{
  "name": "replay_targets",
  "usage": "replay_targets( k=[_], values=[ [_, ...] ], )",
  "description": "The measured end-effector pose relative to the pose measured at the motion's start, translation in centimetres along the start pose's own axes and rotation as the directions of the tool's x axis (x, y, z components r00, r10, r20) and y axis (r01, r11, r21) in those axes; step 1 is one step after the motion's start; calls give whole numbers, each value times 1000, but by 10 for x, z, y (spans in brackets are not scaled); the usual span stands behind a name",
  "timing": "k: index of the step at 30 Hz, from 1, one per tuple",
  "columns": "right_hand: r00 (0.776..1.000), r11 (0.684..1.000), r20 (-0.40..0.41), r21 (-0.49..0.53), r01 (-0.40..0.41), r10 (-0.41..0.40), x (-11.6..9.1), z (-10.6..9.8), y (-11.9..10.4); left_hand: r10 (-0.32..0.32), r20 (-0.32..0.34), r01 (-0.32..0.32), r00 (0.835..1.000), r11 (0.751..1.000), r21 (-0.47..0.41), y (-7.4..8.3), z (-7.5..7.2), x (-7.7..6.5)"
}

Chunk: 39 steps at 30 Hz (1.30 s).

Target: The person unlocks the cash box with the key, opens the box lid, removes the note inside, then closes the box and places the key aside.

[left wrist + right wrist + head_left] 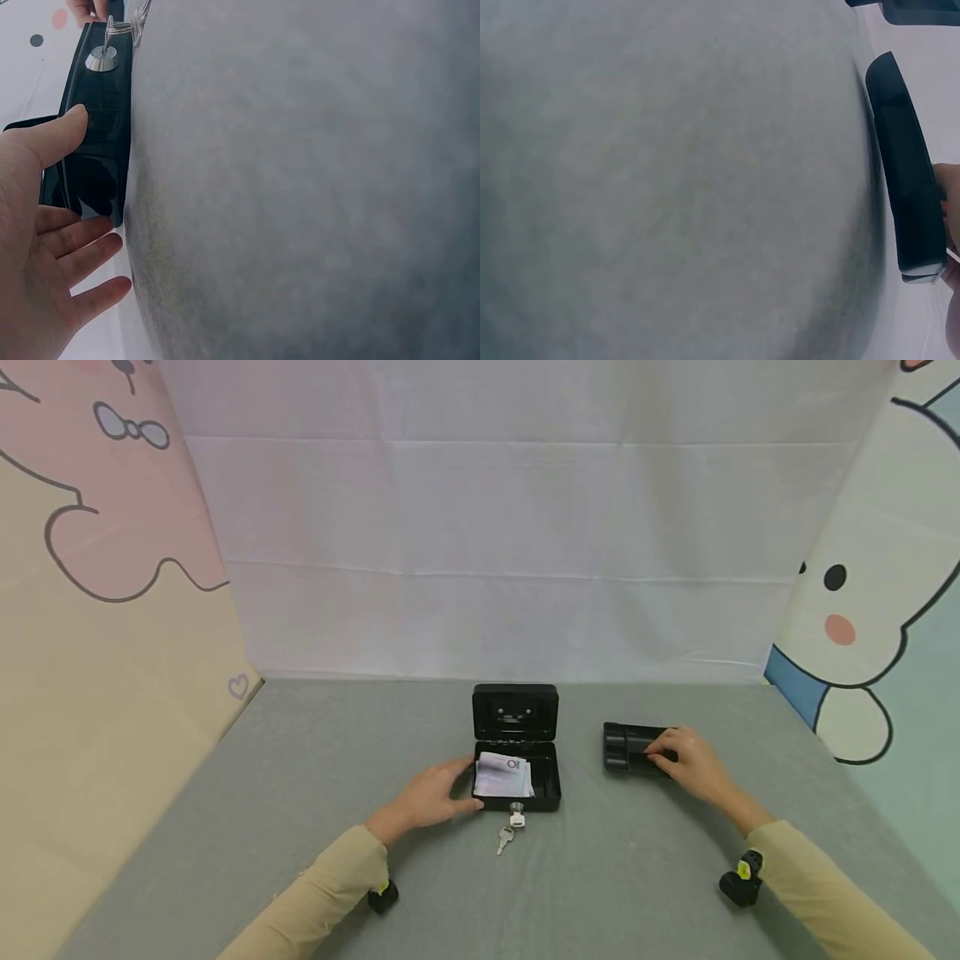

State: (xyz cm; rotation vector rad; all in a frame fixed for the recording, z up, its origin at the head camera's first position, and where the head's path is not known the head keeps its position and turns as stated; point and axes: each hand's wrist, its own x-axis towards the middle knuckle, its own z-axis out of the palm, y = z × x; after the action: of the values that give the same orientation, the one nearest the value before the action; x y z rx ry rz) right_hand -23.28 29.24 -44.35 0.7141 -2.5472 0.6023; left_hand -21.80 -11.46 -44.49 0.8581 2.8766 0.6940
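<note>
A black cash box point(554, 777) stands on the grey table with its lid point(515, 710) raised. Inside lie banknotes point(501, 775), the top one marked 10. A key sits in the silver lock point(102, 60) at the front, and a second key point(506, 839) hangs from it. My left hand point(431, 795) rests at the box's left corner, thumb against the front face and loosely spread fingers by the side. Right of the box, my right hand point(693, 764) pinches a black compartment tray point(617, 747) at its right part. Whether the tray touches the table, I cannot tell.
The grey cloth-covered table point(585, 893) runs back to a white sheet point(510, 527). Cartoon-printed panels stand at the left point(112, 652) and right point(847, 635). Small black wrist cameras point(741, 881) are worn at both sleeves.
</note>
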Motion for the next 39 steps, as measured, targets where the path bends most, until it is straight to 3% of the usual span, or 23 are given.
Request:
replay_targets(
  k=[10, 39],
  values=[
    [999, 1000, 47, 4, -24, 24, -1, 2, 0, 0, 8, 0, 1000, 1000, -2, 1, -2, 0],
    [998, 999, 63, 24, -30, 29, 3, 2, 2, -14, 15, 14, 1000, 1000, 8, 2, -4, -2]
  ],
)
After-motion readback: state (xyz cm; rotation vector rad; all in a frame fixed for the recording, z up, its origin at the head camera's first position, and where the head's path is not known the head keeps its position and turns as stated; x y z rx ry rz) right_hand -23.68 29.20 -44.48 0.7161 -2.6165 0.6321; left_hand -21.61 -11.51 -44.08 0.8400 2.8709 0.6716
